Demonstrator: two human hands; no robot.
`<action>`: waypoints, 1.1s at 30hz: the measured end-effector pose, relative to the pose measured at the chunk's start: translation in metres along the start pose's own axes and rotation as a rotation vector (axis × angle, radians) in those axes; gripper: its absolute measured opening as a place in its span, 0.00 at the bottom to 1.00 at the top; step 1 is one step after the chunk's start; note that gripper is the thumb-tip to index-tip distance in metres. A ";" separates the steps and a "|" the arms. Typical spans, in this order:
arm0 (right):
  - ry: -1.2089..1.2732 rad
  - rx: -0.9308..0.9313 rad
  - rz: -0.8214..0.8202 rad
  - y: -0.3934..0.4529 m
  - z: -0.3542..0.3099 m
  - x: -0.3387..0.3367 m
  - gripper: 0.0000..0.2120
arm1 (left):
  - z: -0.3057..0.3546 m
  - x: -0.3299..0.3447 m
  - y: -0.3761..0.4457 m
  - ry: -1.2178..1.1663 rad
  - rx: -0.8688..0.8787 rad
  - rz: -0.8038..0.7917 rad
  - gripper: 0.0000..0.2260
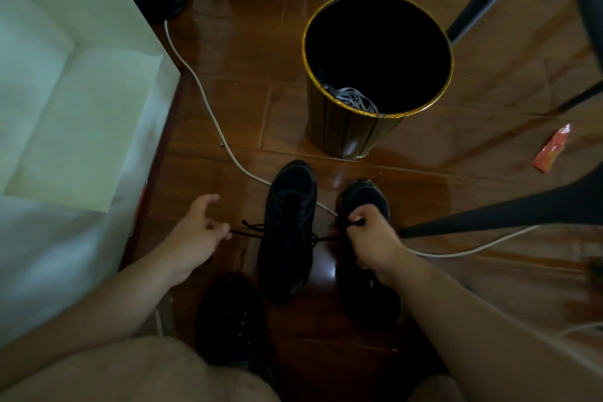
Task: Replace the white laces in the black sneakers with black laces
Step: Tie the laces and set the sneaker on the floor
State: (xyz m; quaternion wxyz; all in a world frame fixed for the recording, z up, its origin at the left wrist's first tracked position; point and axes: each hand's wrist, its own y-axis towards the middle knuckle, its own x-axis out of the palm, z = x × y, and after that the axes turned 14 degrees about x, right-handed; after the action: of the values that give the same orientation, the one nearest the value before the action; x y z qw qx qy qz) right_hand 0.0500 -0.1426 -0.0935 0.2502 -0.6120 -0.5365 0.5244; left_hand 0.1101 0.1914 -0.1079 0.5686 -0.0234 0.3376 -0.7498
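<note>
While the left hand [195, 235] pinches one end of the black lace [248, 233], the right hand [372, 238] clenches the other; the lace stretches taut across the left sneaker [288, 225], beside the right sneaker [365, 199]; white laces [354, 98] lie in the bin [346, 134].

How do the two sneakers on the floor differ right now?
The left sneaker lies nearer the bin, toe further forward; the right sneaker sits closer to the person. The left sneaker has black lace ends pulled out to both sides, one pinched by the left hand, one by the right hand; the right sneaker is partly hidden under the right hand, its lacing unclear. Both are black, toes pointing away.
</note>
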 end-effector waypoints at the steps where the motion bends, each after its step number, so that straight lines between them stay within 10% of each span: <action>1: -0.070 -0.011 0.058 0.001 0.000 -0.016 0.08 | -0.002 -0.011 0.001 0.088 0.014 0.047 0.26; 15: -1.019 0.063 0.290 -0.020 0.012 -0.065 0.14 | -0.002 -0.070 -0.013 0.653 0.105 0.038 0.05; 23: -0.563 -0.267 0.143 -0.048 -0.045 -0.064 0.08 | 0.101 -0.062 0.003 -0.407 0.187 0.105 0.12; 29: -0.571 -0.554 0.469 -0.060 -0.079 -0.023 0.22 | 0.120 -0.028 0.035 0.203 0.315 -0.035 0.13; 33: -0.497 -0.568 0.428 -0.049 -0.052 -0.005 0.11 | 0.080 -0.011 0.035 0.678 0.300 0.119 0.10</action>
State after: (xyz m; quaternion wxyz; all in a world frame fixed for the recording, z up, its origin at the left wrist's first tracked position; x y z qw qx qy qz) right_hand 0.0782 -0.1188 -0.0324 -0.1792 -0.6092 -0.5645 0.5274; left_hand 0.1765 0.1582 -0.0614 0.4643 0.3295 0.3940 -0.7216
